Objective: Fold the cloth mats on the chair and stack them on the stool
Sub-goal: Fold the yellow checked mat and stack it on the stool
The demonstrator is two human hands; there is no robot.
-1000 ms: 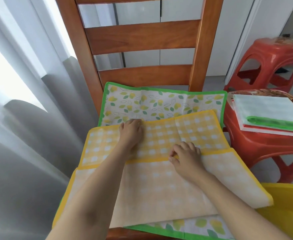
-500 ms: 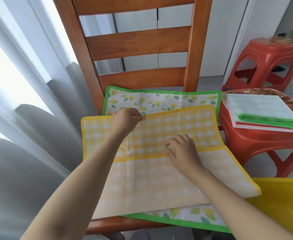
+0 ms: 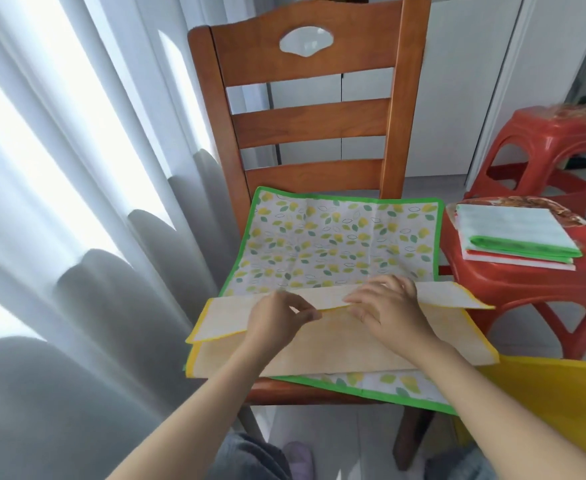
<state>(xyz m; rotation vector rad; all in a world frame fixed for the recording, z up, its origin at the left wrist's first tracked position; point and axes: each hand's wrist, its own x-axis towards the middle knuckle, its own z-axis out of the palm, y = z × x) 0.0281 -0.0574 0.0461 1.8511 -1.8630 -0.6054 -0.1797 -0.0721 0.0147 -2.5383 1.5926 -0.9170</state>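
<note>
Now both hands [image 3: 336, 311] pinch yellow mat [image 3: 354, 351] fold

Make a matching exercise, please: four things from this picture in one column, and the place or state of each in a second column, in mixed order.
Things:
1. yellow-edged mat
2. leaf-print mat
3. folded mats
4. curtain

Places or states:
A. stacked on the near red stool
B. hanging left of the chair
C. being folded by the left hand and right hand
D. spread flat on the seat, underneath

Pairs: 1-C, 2-D, 3-A, 4-B
</note>
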